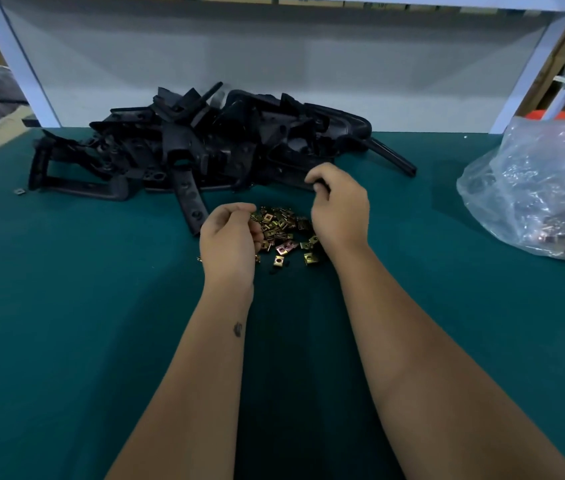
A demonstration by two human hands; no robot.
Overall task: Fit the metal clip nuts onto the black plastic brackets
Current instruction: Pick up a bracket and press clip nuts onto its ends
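A heap of black plastic brackets (205,147) lies across the far middle of the green table (66,323). In front of it sits a small pile of brass-coloured metal clip nuts (283,233). My left hand (229,242) hovers at the pile's left edge with curled fingers that pinch clip nuts. My right hand (340,207) is above the pile's right side, its curled fingers gripping the near end of a black bracket (321,184) at the heap's front edge. One long bracket arm (189,202) points toward my left hand.
A clear plastic bag (537,192) with more metal parts lies at the right edge of the table. A single loose clip nut (19,191) rests at the far left. A white panel (274,64) closes off the back of the table.
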